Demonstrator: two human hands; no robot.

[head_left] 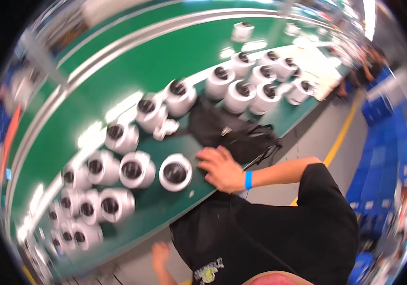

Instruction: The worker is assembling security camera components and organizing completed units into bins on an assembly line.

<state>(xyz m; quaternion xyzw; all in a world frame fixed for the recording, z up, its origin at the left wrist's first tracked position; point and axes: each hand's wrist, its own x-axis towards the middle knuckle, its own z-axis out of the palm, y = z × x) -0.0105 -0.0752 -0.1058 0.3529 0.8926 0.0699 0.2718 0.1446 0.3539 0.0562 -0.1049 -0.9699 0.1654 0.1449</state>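
Note:
My right hand, with a blue band at the wrist, lies on the edge of the green table, fingers spread and nothing in them. Just left of its fingertips stands a white round housing with a dark centre, which looks like a dome camera. Beyond the hand a black bag with straps lies on the tabletop. Below the table's near edge hangs my left hand, smeared by motion, apart from the table; its fingers cannot be made out.
Several more white housings stand in groups along the table, left and far right. A crumpled white piece lies by the bag. Green panels rise behind. On the right are a floor with a yellow line, blue bins and other people.

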